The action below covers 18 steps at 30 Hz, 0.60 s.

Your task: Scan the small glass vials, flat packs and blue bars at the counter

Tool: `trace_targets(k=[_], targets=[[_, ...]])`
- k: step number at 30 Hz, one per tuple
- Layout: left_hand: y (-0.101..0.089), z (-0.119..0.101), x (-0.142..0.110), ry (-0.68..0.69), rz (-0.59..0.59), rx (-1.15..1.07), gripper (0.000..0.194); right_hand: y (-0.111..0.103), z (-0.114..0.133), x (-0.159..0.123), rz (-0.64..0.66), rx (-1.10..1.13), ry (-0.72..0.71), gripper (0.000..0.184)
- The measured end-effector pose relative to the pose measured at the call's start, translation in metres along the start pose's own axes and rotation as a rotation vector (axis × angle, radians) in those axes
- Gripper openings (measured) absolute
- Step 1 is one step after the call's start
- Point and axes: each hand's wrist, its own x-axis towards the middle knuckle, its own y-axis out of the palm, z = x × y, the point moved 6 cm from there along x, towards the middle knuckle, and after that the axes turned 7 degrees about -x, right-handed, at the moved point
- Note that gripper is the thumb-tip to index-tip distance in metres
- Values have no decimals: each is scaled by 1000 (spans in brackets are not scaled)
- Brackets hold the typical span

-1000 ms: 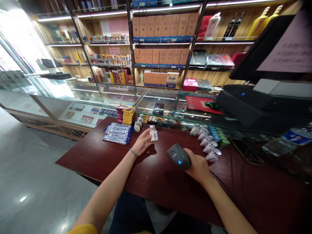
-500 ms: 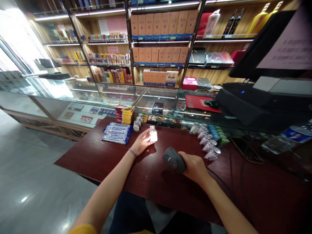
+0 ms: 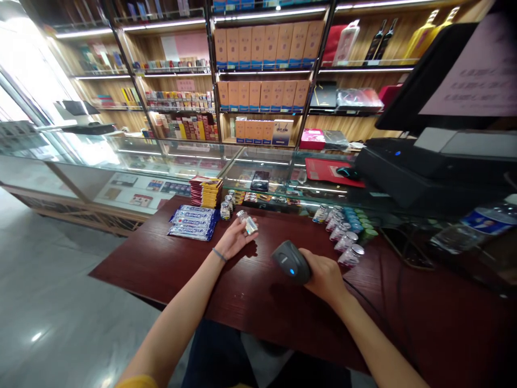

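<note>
My left hand (image 3: 237, 240) holds a small clear bottle with a silver lid (image 3: 247, 222), tilted to the left above the dark red wooden counter (image 3: 250, 291). In my right hand (image 3: 326, 275) is a dark grey barcode scanner (image 3: 291, 262), its head facing left and a small blue light lit on it. Just behind my left hand stand a few similar small bottles (image 3: 226, 209). To its left lie blue-and-white wrapped packets (image 3: 193, 222), with a stack of red and yellow packets (image 3: 205, 192) behind them.
Right of the scanner stand several lidded bottles (image 3: 345, 241) in a row, beside blue and green tubes (image 3: 363, 226). A black checkout machine (image 3: 412, 167) and a water bottle (image 3: 464, 231) are at the right. Behind runs a glass display case (image 3: 274, 161). The scanner's cable (image 3: 367, 299) trails across the counter.
The bottle in my left hand has tipped from upright to leaning left, and the bright light on it is gone. A blue light now shows on the scanner.
</note>
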Motion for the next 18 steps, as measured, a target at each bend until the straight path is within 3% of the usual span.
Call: trace_targets(k=[8, 13, 18], targets=[[-24, 6, 10, -53, -161, -57, 18, 0, -7, -3, -3, -11, 65, 42], [-9, -1, 8, 21, -44, 7, 32, -8, -13, -4, -91, -29, 94, 41], [-7, 2, 8, 115, -107, 156, 40, -27, -23, -7, -269, -87, 100, 38]])
